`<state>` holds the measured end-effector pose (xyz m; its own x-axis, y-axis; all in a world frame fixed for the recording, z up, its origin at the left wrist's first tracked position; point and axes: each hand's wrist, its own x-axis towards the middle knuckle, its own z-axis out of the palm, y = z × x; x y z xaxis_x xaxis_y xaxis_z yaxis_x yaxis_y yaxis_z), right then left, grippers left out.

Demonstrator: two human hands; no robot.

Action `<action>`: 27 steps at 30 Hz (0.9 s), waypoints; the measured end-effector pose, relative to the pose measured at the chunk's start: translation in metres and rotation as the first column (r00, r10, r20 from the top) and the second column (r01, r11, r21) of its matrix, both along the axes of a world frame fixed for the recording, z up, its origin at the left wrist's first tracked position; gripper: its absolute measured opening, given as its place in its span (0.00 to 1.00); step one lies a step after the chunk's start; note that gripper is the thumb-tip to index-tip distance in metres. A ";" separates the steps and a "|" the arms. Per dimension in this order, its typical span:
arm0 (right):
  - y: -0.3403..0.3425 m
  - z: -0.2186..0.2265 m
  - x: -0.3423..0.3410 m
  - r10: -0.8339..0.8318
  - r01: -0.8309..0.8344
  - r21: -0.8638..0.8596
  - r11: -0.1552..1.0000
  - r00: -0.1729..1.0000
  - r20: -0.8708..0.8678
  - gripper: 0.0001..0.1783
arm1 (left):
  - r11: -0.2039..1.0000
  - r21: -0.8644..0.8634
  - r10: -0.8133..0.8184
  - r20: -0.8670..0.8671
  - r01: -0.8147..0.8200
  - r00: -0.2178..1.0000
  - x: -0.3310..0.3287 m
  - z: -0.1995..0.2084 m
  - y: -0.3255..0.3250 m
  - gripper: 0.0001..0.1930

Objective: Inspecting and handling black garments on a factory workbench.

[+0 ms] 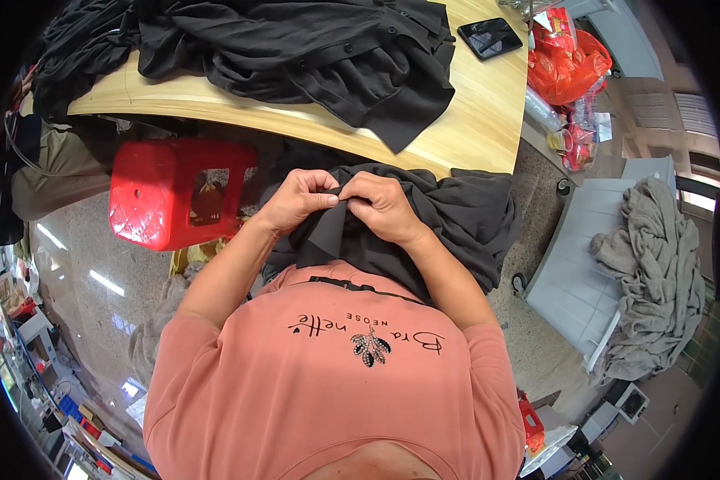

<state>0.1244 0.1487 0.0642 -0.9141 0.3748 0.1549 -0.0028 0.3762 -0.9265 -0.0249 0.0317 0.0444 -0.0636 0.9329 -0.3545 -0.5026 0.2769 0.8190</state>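
Note:
A dark grey garment [456, 216] lies bunched across my lap, just below the table's front edge. My left hand [302, 198] pinches an edge of its cloth between thumb and fingers. Close against it, my right hand [376, 205] is also closed on the same edge. A narrow flap of the cloth hangs down beneath the two hands. Whether a button or thread sits between the fingertips is too small to make out. On the table, a second dark garment [328, 56] with buttons is spread out, one corner pointing toward me.
The wooden table [488, 104] carries a black phone [490, 38] at its right. A red plastic stool [148, 192] stands to my left. Red plastic bags [564, 64] lie beyond the table's right side. A wheeled white cart [568, 256] with grey cloth [656, 280] is at the right.

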 end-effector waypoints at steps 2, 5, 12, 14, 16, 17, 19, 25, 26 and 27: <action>0.000 0.001 -0.002 0.008 -0.008 -0.024 1.000 1.000 0.008 0.08 | 1.000 0.005 0.001 -0.063 0.000 0.998 -0.001 -0.001 0.001 0.06; 0.001 0.001 -0.005 -0.016 0.016 -0.011 1.000 0.999 -0.048 0.07 | 1.000 0.022 0.007 -0.148 -0.003 0.989 -0.001 -0.002 0.001 0.05; -0.001 0.000 -0.008 -0.003 0.034 -0.138 0.990 0.976 0.217 0.07 | 0.996 0.005 0.087 -0.254 -0.089 0.963 0.003 -0.001 0.000 0.03; -0.001 0.001 -0.008 -0.031 0.063 -0.146 0.987 0.977 0.211 0.07 | 0.995 -0.016 0.093 -0.271 -0.102 0.958 0.003 0.000 0.000 0.02; 0.000 0.001 -0.009 -0.071 0.107 -0.152 0.983 0.971 0.227 0.07 | 0.993 -0.028 0.102 -0.288 -0.115 0.952 0.005 0.000 0.001 0.02; 0.001 0.001 -0.010 -0.028 0.069 -0.152 0.986 0.966 0.258 0.07 | 0.993 -0.015 0.106 -0.321 -0.117 0.941 0.005 -0.001 0.001 0.02; 0.002 -0.001 -0.011 0.012 0.033 -0.153 0.988 0.957 0.290 0.07 | 0.993 -0.001 0.108 -0.353 -0.116 0.929 0.006 -0.002 0.001 0.02; -0.008 -0.008 -0.007 -0.096 0.058 0.158 0.986 0.965 0.245 0.06 | 0.991 0.030 0.135 -0.348 -0.133 0.928 0.006 -0.008 -0.001 0.02; -0.010 -0.009 -0.007 -0.126 0.092 0.161 0.983 0.968 0.219 0.05 | 0.984 0.013 0.174 -0.290 -0.178 0.941 0.008 -0.009 0.000 0.02; -0.012 -0.010 -0.007 -0.169 0.139 0.166 0.976 0.969 0.182 0.05 | 0.975 0.009 0.220 -0.223 -0.224 0.950 0.010 -0.010 0.001 0.02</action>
